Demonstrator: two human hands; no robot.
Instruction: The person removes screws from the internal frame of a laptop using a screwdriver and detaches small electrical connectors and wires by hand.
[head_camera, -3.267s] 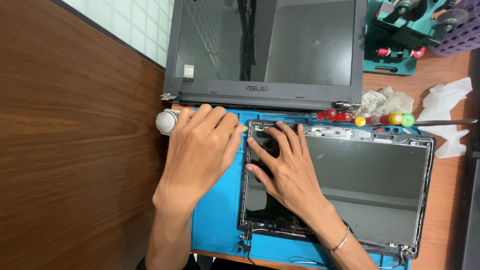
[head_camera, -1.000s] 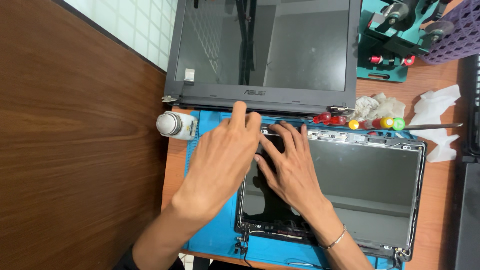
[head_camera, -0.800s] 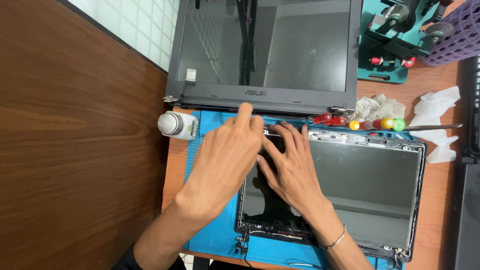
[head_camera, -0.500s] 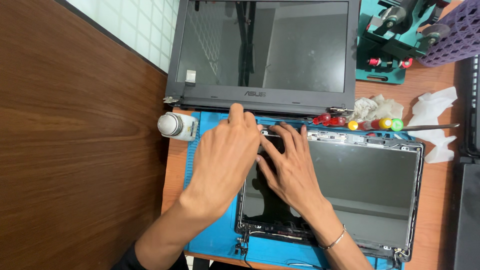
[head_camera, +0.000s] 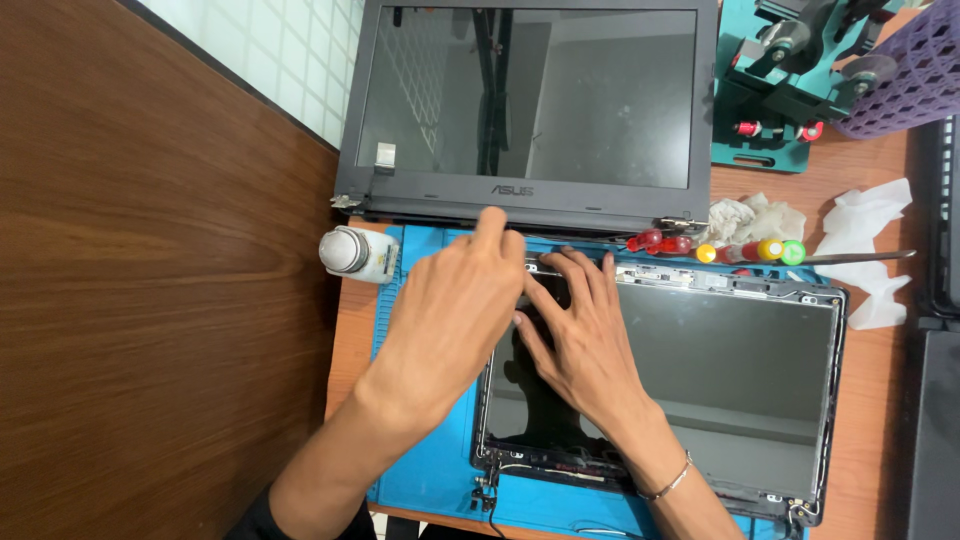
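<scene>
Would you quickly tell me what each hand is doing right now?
Left hand: open, fingertips at the bare screen panel top-left corner.
Right hand: open, flat on the panel.

Screen panel (head_camera: 720, 390) on mat (head_camera: 430, 480), bottle (head_camera: 358, 254) left, screwdrivers (head_camera: 745, 250) behind.

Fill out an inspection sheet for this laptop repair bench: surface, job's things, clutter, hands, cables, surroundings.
Surface: blue work mat on an orange-brown table.
Job's things: bare screen panel lying flat on the mat; a second dark screen lid stands open behind it.
Clutter: small white bottle on its side at the mat's left edge; screwdrivers with coloured handles; crumpled tissues.
Hands: left hand and right hand both flat on the panel's upper left corner, holding nothing.
Cables: thin wires at the panel's lower left corner.
Surroundings: dark wood panel left, white tiled wall, green fixture, purple basket.
</scene>
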